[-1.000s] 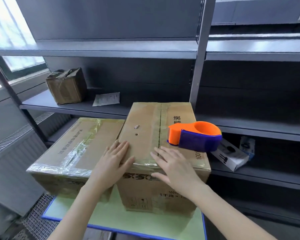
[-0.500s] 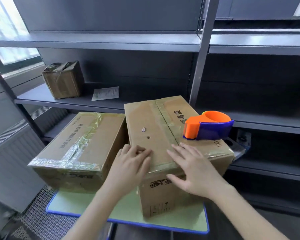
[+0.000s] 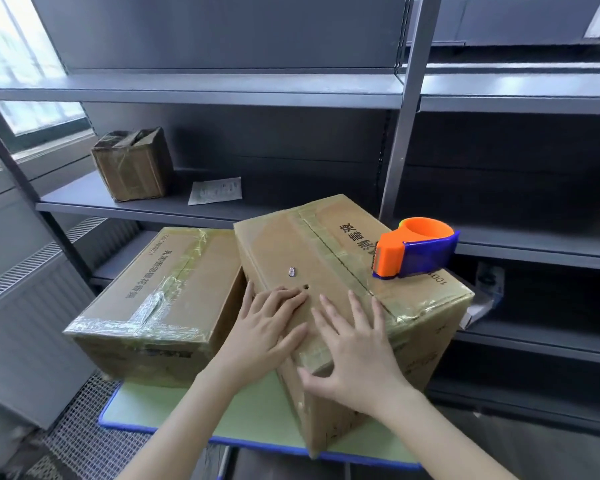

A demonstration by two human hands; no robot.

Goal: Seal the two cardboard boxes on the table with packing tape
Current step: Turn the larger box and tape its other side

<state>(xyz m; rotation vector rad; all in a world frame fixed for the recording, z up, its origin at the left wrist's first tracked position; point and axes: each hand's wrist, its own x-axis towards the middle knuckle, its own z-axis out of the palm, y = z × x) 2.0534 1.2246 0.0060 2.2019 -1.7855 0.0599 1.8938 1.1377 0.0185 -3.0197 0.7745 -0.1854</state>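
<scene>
the taller box [image 3: 329,261] stands in the middle of the frame, turned at an angle on the green table [image 3: 257,410], with tape along its top seam and over its near edge. the left hand [image 3: 264,334] lies flat on the near left part of its top, fingers straight and gripping nothing. the right hand [image 3: 354,351] lies just beside it, fingers spread flat on the top, thumb reaching over the near corner onto the side face, likewise grasping nothing. the orange and blue tape dispenser [image 3: 416,251] sits on the far right edge of the same top, well apart from both hands. the lower box [image 3: 160,278], left of centre, touches the taller one and shows tape across its top and front edge.
</scene>
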